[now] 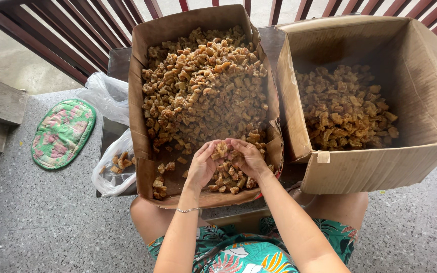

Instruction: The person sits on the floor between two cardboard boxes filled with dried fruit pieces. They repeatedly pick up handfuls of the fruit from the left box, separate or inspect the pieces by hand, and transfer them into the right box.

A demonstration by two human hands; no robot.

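The left hand (pixel 202 166) and the right hand (pixel 249 157) are meeting at the near end of the left box (pixel 138 91), both cupped and half closed, fingertips touching around a small clump of brown chunks (pixel 221 149) that they are holding between them just above the box floor. More loose chunks are lying under and beside the palms. This box is sitting tilted toward the person, and its heap (pixel 203 86) is filling most of it, from the far wall down to the hands, with only a bare strip of cardboard showing at the near left corner, where a few stray pieces are resting. The right box (pixel 421 91), standing just beside it and touching at the flap, is holding a lower layer of the same chunks (pixel 345 108), its walls showing well above them. A clear plastic bag (pixel 115 169) with a few pieces inside is lying against the left box's outer wall, and another crumpled bag (pixel 104 93) is sitting behind it. Judging from how things lie, the work is looking far from finished: the big heap is appearing largely untouched, and only a handful is being handled at the near edge. A green quilted mat (pixel 62 132) is lying on the floor well to the left.
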